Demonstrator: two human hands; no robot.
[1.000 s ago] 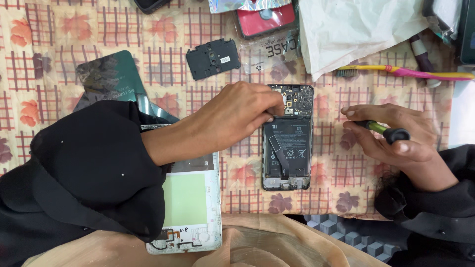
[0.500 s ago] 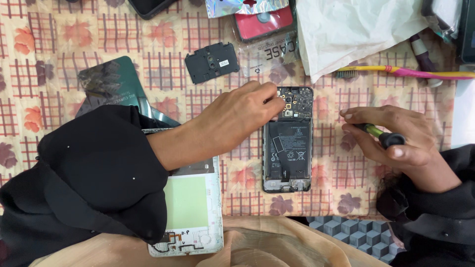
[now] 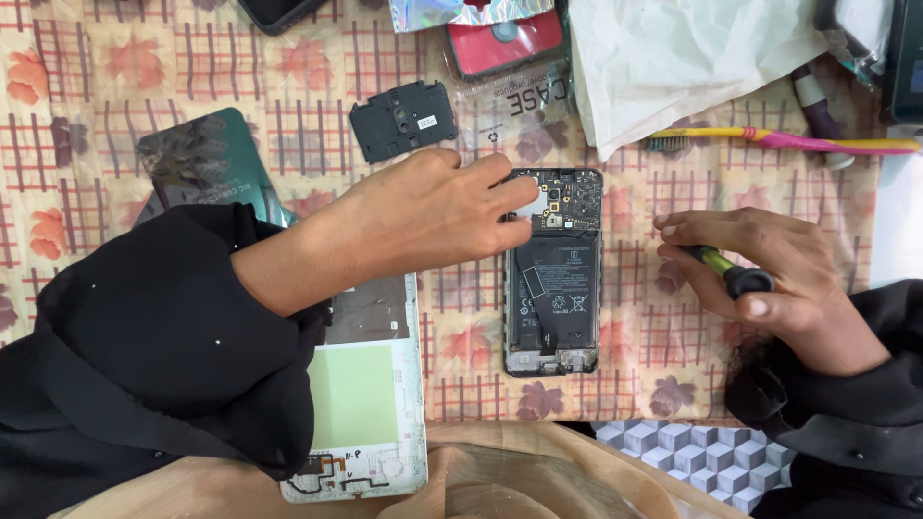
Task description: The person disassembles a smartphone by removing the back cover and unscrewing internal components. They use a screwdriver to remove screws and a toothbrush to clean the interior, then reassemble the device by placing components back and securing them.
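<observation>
An opened phone (image 3: 555, 288) lies face down on the patterned cloth, its back removed, with the black battery and circuit board showing. My left hand (image 3: 433, 216) reaches across from the left, and its fingertips pinch at the top left corner of the phone's board. To the right of the phone my right hand (image 3: 769, 274) rests on the cloth, closed around a small screwdriver (image 3: 728, 270) with a green shaft and black cap. Black sleeves cover both arms.
A black plastic camera cover (image 3: 402, 119) lies above my left hand. A dark green back panel (image 3: 197, 159) is at the left, a white tablet frame (image 3: 370, 408) under my left arm. A yellow-pink toothbrush (image 3: 788, 141), white paper (image 3: 692, 53) and a red phone case (image 3: 505, 40) lie along the top.
My left hand has shifted slightly on the phone's top left corner. My right hand with the screwdriver has stayed beside the phone.
</observation>
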